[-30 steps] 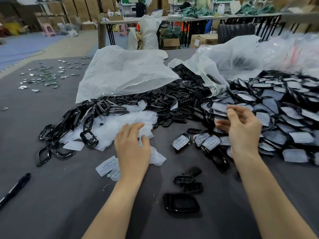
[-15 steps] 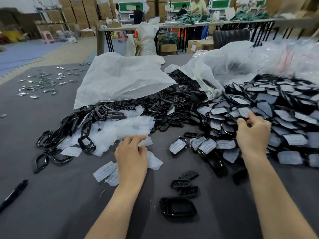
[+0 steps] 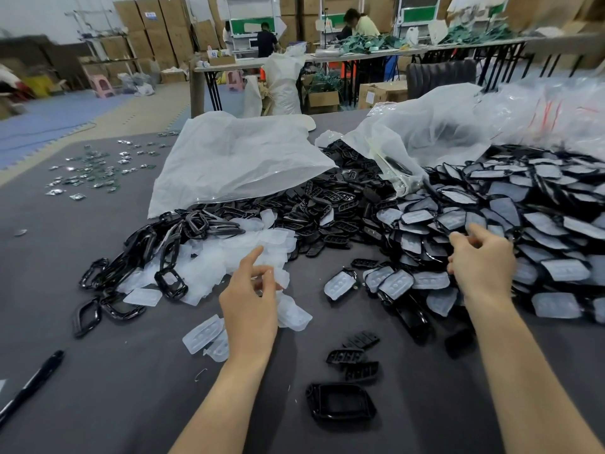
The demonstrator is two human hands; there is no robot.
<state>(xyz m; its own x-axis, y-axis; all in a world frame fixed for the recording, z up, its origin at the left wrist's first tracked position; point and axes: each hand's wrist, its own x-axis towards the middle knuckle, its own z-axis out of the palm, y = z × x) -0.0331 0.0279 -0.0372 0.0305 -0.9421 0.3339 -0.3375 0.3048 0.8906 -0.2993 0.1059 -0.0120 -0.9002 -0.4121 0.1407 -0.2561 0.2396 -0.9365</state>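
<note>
Left hand (image 3: 248,303): rising since a moment ago from the pad heap (image 3: 226,257), pinching one translucent white silicone button pad (image 3: 281,279) just above it. Right hand (image 3: 481,262): curling into the black plastic shell pile (image 3: 540,221); grip indiscernible. Pairing probably beginning.

Hands, two: left hand (image 3: 250,309), right hand (image 3: 481,263). Clear pad (image 3: 278,278) pinched in the left fingers (image 3: 252,258), one. Pen (image 3: 31,385) on the tabletop (image 3: 98,414), one. Black frame (image 3: 340,406) lying alone at the front, one; button plates (image 3: 345,356) just beside, three. White bags, two: left bag (image 3: 235,158), right bag (image 3: 425,136). Black frames, button plates and clear pads in the heaps (image 3: 343,204), beyond counting.
</note>
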